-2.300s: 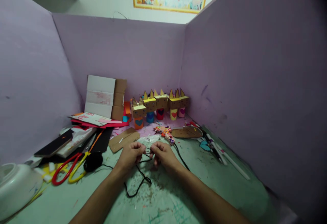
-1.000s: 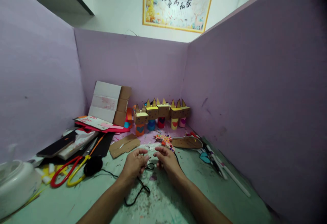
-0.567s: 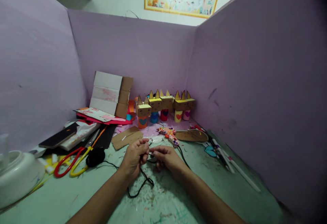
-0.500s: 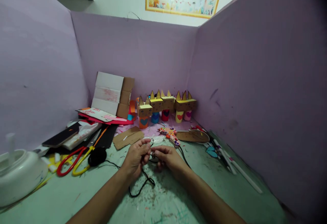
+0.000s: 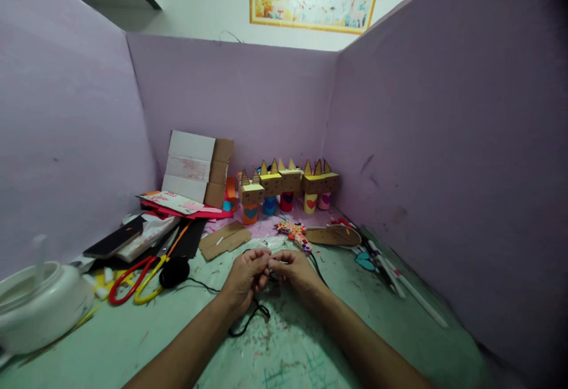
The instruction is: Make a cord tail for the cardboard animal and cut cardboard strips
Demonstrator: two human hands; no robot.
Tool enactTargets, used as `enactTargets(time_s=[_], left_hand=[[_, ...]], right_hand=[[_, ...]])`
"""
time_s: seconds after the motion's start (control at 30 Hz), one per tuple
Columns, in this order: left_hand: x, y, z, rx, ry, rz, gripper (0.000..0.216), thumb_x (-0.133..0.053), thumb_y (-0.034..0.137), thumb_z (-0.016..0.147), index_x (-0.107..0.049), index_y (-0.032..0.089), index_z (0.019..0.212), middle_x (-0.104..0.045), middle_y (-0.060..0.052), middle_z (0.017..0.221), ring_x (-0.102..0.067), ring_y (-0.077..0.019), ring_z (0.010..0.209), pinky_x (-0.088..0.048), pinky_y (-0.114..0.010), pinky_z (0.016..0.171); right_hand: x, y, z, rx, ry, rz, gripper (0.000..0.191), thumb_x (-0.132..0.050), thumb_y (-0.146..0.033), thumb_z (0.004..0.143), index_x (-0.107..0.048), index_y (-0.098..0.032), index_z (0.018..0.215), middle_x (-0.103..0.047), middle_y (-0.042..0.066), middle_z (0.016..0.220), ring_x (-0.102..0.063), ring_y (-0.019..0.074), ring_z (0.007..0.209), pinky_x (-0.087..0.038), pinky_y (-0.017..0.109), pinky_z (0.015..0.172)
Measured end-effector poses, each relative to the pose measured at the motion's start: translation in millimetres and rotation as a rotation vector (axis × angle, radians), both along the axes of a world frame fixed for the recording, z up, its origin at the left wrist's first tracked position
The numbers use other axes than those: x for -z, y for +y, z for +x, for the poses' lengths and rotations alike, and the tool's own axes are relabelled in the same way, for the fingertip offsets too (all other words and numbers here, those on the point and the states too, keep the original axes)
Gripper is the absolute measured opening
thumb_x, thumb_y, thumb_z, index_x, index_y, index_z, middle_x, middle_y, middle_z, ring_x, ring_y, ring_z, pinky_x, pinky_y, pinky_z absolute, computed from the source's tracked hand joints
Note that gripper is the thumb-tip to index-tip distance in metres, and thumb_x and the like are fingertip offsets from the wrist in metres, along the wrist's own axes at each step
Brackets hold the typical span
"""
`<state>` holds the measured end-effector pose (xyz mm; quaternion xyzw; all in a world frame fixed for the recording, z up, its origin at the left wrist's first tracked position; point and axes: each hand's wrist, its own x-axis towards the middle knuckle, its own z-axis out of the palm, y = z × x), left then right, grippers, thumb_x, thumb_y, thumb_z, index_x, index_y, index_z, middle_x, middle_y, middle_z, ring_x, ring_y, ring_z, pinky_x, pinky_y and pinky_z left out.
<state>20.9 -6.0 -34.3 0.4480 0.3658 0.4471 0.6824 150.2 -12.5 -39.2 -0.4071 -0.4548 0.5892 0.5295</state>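
Over the middle of the green tabletop, my left hand point(image 5: 247, 277) and my right hand point(image 5: 294, 268) meet fingertip to fingertip. Both pinch black yarn point(image 5: 257, 314); the exact spot between the fingers is hidden. A loop of the yarn hangs below my left hand onto the table. One strand runs left to a black yarn ball point(image 5: 174, 272). Another dark strand leads from behind my right hand up to a colourful patterned cross-shaped piece point(image 5: 296, 235).
Red and yellow-handled scissors point(image 5: 141, 279) and a white pot point(image 5: 42, 306) stand left. Behind are cardboard figures with pointed ears point(image 5: 290, 182), flat cardboard point(image 5: 225, 240) and a folded box point(image 5: 189, 167). Pens point(image 5: 384, 267) lie along the right purple wall point(image 5: 426, 140).
My hands have come together, fingertips now touching where a small gap showed before. The yarn loop below has drawn in slightly. The view has shifted a little.
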Motion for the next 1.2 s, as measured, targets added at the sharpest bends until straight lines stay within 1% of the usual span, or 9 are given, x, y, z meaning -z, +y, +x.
enactTargets(time_s=[0.13, 0.27, 0.5, 0.63, 0.7, 0.8, 0.93, 1.03, 1.2], left_hand=[[-2.9, 3, -2, 0.037, 0.082, 0.024, 0.042, -0.069, 0.041, 0.059, -0.052, 0.013, 0.086, -0.049, 0.007, 0.048, -0.034, -0.0020, 0.030, -0.018, -0.014, 0.031], [-18.3, 14, -16, -0.029, 0.221, 0.067, 0.036, -0.070, 0.040, 0.054, -0.055, 0.013, 0.073, -0.046, 0.006, 0.040, -0.030, -0.0036, 0.027, -0.016, -0.016, 0.029], [-59.3, 42, -90, -0.593, 0.406, 0.268, 0.022, -0.061, 0.037, 0.061, -0.054, 0.017, 0.067, -0.042, 0.007, 0.043, -0.033, -0.0057, 0.035, -0.022, -0.017, 0.036], [-64.2, 46, -106, -0.865, 0.752, 0.422, 0.026, -0.062, 0.031, 0.060, -0.063, 0.018, 0.082, -0.056, 0.000, 0.058, -0.047, -0.0121, 0.049, -0.030, -0.020, 0.042], [-60.8, 39, -89, -0.744, 0.746, 0.400, 0.039, -0.062, 0.030, 0.059, -0.062, 0.017, 0.095, -0.062, -0.004, 0.072, -0.048, -0.0114, 0.048, -0.031, -0.021, 0.041], [-47.5, 18, -48, -0.213, 0.417, 0.149, 0.053, -0.065, 0.032, 0.057, -0.055, 0.010, 0.105, -0.064, -0.007, 0.074, -0.043, -0.0077, 0.036, -0.026, -0.020, 0.033], [-25.2, -3, -9, 0.168, 0.297, 0.056, 0.039, -0.067, 0.034, 0.056, -0.059, 0.010, 0.085, -0.062, -0.006, 0.066, -0.047, -0.0076, 0.035, -0.028, -0.017, 0.031], [-16.8, -3, -7, 0.280, 0.243, 0.045, 0.029, -0.064, 0.037, 0.062, -0.059, 0.011, 0.071, -0.063, -0.008, 0.067, -0.045, -0.0046, 0.034, -0.027, -0.015, 0.030], [-14.2, 5, -15, 0.255, 0.338, 0.032, 0.030, -0.067, 0.039, 0.058, -0.061, 0.012, 0.070, -0.049, 0.003, 0.043, -0.038, -0.0049, 0.029, -0.021, -0.015, 0.030]], right_hand=[[1.1, 1, 2, 0.017, 0.081, -0.014, 0.036, -0.076, -0.041, 0.052, -0.054, -0.015, 0.061, -0.052, -0.005, 0.043, -0.043, 0.0056, 0.035, -0.029, 0.017, 0.036], [-2.0, 6, 8, 0.063, 0.176, -0.020, 0.042, -0.075, -0.045, 0.050, -0.048, -0.017, 0.066, -0.059, -0.004, 0.061, -0.044, 0.0040, 0.038, -0.033, 0.017, 0.037], [-11.7, 7, 18, 0.007, 0.252, -0.052, 0.041, -0.075, -0.039, 0.051, -0.041, -0.019, 0.064, -0.050, -0.009, 0.055, -0.032, -0.0002, 0.034, -0.025, 0.012, 0.033], [-6.4, 2, 11, -0.152, 0.153, -0.088, 0.034, -0.075, -0.034, 0.053, -0.053, -0.015, 0.069, -0.056, -0.005, 0.049, -0.037, 0.0018, 0.031, -0.026, 0.014, 0.032], [-2.3, 1, 7, -0.226, 0.103, -0.096, 0.034, -0.077, -0.032, 0.052, -0.058, -0.011, 0.072, -0.059, -0.001, 0.048, -0.042, 0.0038, 0.031, -0.029, 0.015, 0.034], [2.0, 1, 5, -0.268, 0.072, -0.076, 0.036, -0.077, -0.034, 0.052, -0.062, -0.010, 0.075, -0.061, 0.000, 0.050, -0.046, 0.0050, 0.033, -0.033, 0.017, 0.036], [2.5, 4, 8, -0.222, 0.068, -0.014, 0.038, -0.076, -0.038, 0.054, -0.065, -0.010, 0.076, -0.060, -0.001, 0.051, -0.045, 0.0031, 0.034, -0.030, 0.015, 0.036], [0.7, 5, 10, -0.172, 0.067, 0.007, 0.037, -0.074, -0.040, 0.057, -0.067, -0.010, 0.076, -0.059, -0.002, 0.052, -0.045, 0.0028, 0.037, -0.030, 0.015, 0.037], [-1.3, 5, 11, -0.156, 0.041, -0.002, 0.037, -0.072, -0.041, 0.060, -0.068, -0.012, 0.081, -0.057, -0.003, 0.055, -0.043, 0.0024, 0.037, -0.031, 0.015, 0.038]])
